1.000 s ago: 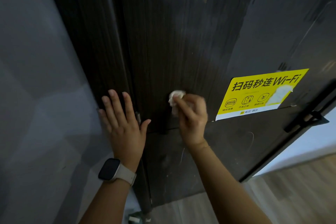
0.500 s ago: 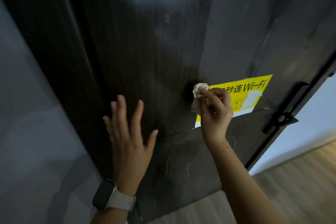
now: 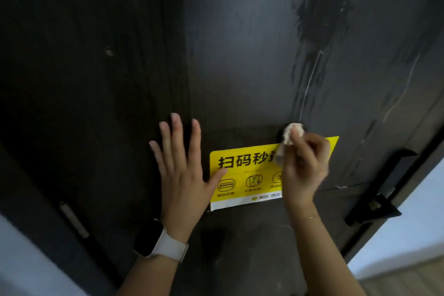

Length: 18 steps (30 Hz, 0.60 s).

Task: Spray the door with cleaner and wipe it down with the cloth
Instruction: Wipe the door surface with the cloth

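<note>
The dark wood-grain door (image 3: 240, 43) fills most of the view. A wet streak of cleaner (image 3: 317, 14) runs down its upper right. My right hand (image 3: 304, 168) is shut on a small crumpled white cloth (image 3: 292, 133), pressed to the door at the top edge of a yellow Wi-Fi sticker (image 3: 236, 175). My left hand (image 3: 182, 173) lies flat on the door left of the sticker, fingers spread, with a watch on the wrist. No spray bottle is in view.
A black door handle (image 3: 382, 190) sticks out at the door's right edge. A hinge (image 3: 73, 220) sits on the dark frame at lower left. Pale wall shows at lower left and a wood floor (image 3: 408, 281) at lower right.
My right hand has carried the cloth rightward across the door onto the sticker's top edge. My left hand has shifted right along the door, next to the sticker.
</note>
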Tool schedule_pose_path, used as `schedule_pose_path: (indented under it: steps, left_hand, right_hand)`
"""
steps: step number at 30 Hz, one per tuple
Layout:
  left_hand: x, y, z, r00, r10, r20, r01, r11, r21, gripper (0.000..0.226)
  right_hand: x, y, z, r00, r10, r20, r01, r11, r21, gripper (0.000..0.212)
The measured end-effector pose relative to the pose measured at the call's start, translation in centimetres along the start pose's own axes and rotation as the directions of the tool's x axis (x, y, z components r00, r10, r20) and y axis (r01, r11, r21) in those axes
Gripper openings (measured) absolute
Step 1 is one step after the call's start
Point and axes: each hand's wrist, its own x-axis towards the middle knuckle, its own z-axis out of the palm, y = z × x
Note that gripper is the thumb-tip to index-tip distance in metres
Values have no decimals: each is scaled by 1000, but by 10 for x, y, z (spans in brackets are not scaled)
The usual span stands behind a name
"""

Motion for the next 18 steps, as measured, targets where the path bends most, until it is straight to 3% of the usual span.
schedule_pose_path:
  steps: [5, 8, 11, 15, 16, 18]
  left_hand:
    - [4, 3, 11, 998, -56, -9, 56, 994, 93, 120]
    - [4, 4, 9, 997, -76, -4, 76, 991, 111, 120]
    - [4, 7, 8, 996, -83, -8, 84, 990, 116, 120]
    - [3, 7, 6, 997, -74, -14, 75, 991, 115, 119]
    - [3, 7, 6, 997, -73, -16, 74, 991, 109, 119]
    - [3, 7, 5, 997, -70, -20, 72, 992, 102, 119]
  right_hand:
    - [24, 42, -21, 969, 155, -192, -150, 988, 41, 24]
    - [13, 23, -6, 963, 197, -182, -180, 978, 105, 30]
    - [-12, -9, 10, 997, 8, 71, -19, 986, 163, 36]
    - [5, -4, -2, 863, -390, 320, 346, 919, 188, 40]
    - [16, 3, -9, 862, -398, 315, 368, 917, 153, 36]
    - [41, 19, -23, 963, -210, 170, 208, 978, 29, 27]
